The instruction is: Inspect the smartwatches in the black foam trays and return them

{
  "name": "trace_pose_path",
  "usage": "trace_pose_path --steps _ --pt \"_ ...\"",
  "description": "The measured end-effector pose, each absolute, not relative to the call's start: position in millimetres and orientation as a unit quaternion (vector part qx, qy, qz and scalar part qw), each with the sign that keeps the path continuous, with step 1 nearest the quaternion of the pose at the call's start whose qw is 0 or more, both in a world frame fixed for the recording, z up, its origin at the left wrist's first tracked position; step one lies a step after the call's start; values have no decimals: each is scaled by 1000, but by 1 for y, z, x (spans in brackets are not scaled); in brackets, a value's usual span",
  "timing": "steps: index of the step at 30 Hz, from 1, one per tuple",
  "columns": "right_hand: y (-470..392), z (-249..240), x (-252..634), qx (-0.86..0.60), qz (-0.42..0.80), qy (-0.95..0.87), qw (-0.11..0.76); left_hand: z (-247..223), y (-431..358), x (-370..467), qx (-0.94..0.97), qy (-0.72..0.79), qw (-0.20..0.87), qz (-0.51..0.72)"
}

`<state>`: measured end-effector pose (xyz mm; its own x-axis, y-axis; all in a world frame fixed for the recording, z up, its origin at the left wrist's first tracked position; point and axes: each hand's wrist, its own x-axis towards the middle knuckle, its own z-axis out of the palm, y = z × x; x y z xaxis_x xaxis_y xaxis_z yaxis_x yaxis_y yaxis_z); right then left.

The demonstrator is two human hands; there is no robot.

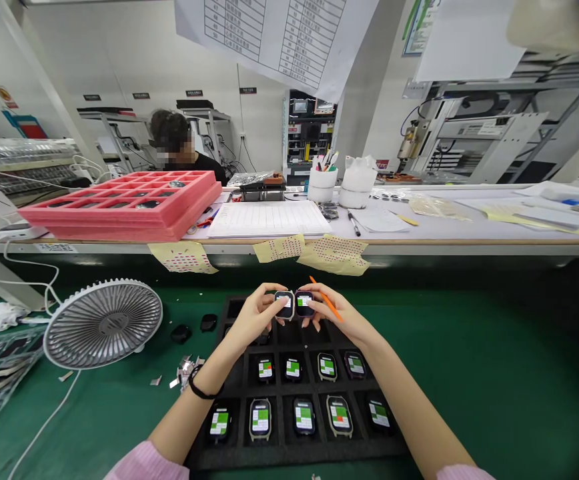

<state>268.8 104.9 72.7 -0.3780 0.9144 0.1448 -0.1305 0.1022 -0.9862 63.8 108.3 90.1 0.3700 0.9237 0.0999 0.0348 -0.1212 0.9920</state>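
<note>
Above the back of a black foam tray (269, 455), my left hand (258, 313) holds a light-framed smartwatch (284, 305), its thumb on the lit screen. My right hand (337, 313) grips a dark smartwatch (304, 303) beside it, with an orange stick (326, 298) between the fingers. The two watches are side by side, close together. In the tray's compartments lie several watches with green and white screens, such as a pale-framed one (260, 419); a few, like this one (339, 415), also show a red patch. My hands hide part of the tray's back row.
A round fan (103, 324) stands at the left on the green mat, near small black pieces (181, 333) and metallic scraps (186, 370). A raised shelf (419, 245) behind bears a pink foam tray (119, 230) and papers (269, 219). A person (174, 143) sits beyond.
</note>
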Motion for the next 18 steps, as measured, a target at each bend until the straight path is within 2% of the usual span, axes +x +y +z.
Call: trace_pose_path --steps 18 --pt "100 78 268 -332 578 -593 453 94 105 64 631 373 549 401"
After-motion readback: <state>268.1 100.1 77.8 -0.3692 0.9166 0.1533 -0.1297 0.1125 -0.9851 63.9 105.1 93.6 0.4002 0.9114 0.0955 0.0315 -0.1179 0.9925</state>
